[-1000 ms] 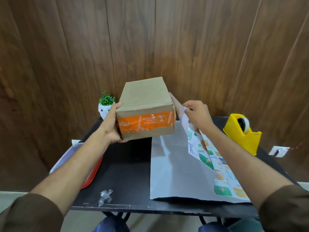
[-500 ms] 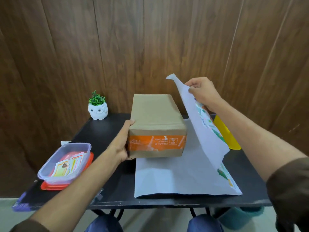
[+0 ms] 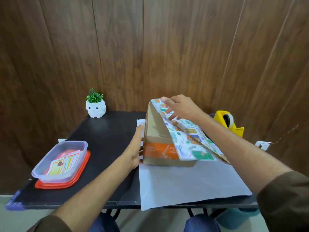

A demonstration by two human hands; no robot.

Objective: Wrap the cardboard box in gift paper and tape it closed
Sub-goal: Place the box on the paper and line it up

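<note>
Left hand (image 3: 136,145) held flat and upright, fingers forward; right hand (image 3: 181,107) palm down, fingers spread.

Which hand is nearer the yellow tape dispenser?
Right. The right hand presses gift paper onto the cardboard box top, left of the tape dispenser; the left hand rests on the box's opposite, left side.

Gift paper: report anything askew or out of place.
The paper flap lies slanted over the box: its edge runs diagonally, leaving the left of the top bare, and a corner hangs over the orange tape. The sheet's near edge also overhangs the table. Nothing torn or spilled.
</note>
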